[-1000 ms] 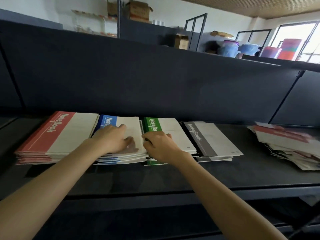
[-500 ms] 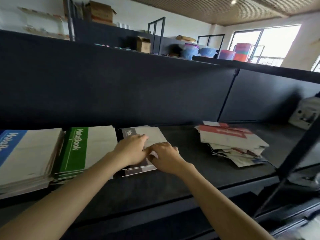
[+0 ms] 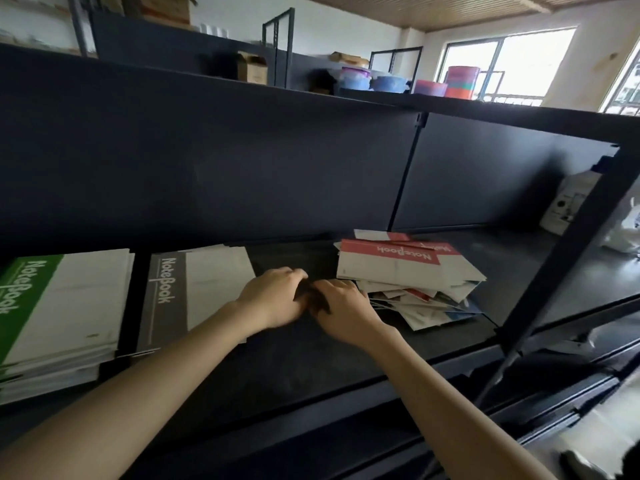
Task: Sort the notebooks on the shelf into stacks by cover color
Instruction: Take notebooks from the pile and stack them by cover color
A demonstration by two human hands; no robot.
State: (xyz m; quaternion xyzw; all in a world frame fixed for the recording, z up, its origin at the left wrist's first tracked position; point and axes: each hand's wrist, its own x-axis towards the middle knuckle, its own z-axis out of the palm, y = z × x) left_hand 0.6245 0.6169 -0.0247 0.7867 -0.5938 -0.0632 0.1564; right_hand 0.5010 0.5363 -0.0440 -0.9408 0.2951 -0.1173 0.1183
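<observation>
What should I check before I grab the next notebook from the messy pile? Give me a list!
1. Free left hand: ok, it holds nothing.
2. Grip of right hand on the messy pile of mixed notebooks: cannot tell, its fingertips blur at the pile's edge.
3. Top cover colour readable: ok, a red-banded white notebook lies on top.
4. Sorted grey-banded notebook stack lying flat: ok.
5. Sorted green-banded notebook stack apart from the grey one: ok.
6. Red stack in sight to put it on: not ok, none shows here.
</observation>
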